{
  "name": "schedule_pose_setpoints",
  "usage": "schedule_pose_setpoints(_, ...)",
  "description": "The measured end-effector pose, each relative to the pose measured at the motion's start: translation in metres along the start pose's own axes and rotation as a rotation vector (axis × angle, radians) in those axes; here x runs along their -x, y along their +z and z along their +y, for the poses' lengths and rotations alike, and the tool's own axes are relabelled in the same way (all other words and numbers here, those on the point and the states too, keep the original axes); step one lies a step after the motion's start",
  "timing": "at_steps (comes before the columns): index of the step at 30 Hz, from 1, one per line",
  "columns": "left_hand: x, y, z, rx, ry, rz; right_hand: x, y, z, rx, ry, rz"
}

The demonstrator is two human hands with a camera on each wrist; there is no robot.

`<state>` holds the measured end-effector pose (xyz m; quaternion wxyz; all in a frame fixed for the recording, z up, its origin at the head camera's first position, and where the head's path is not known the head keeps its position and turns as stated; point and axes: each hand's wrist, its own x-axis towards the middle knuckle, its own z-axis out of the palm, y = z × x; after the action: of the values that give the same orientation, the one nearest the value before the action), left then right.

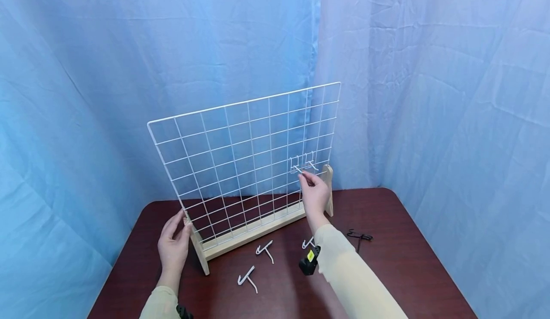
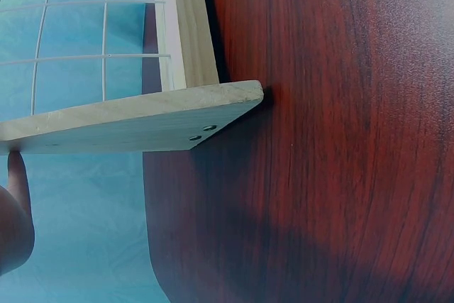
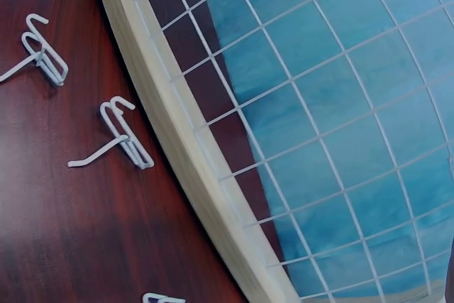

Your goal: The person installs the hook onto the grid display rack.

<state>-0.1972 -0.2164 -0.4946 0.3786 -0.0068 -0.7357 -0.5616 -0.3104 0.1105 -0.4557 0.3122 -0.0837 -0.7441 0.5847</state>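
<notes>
A white wire grid panel [image 1: 251, 140] stands in a wooden base [image 1: 253, 233] with an upright at each end. My right hand [image 1: 315, 195] pinches the prong of a white grid hook [image 1: 294, 166] against the panel's lower right. Just right of it, another white hook [image 1: 311, 161] hangs on the wires. At the left end, my left hand [image 1: 174, 242] holds the wooden upright [image 1: 198, 247] near its top. The left wrist view has one finger [image 2: 20, 182] touching that upright's outer face; the other fingers are out of that view.
Several loose hooks lie on the dark red table [image 1: 386, 261]: white ones in front of the base [image 1: 248, 279], [image 1: 265, 251], a white hook [image 1: 307, 243] partly behind the right sleeve, and a black hook [image 1: 360, 236] at right. Blue curtains [image 1: 172, 47] surround the table.
</notes>
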Motion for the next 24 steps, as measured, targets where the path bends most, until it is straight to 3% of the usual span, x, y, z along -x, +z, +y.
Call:
schedule_pose_setpoints(5,0.000,0.000,-0.001,0.005,0.002,0.002,0.007,-0.006,0.011,-0.043,0.024,-0.021)
schedule_pose_setpoints(12,0.000,0.000,0.000,0.002,0.006,-0.002,0.017,-0.014,0.029,0.045,0.037,-0.006)
schedule_pose_setpoints(24,0.000,0.000,0.004,-0.003,-0.014,-0.006,0.031,-0.030,0.064,0.037,0.020,-0.006)
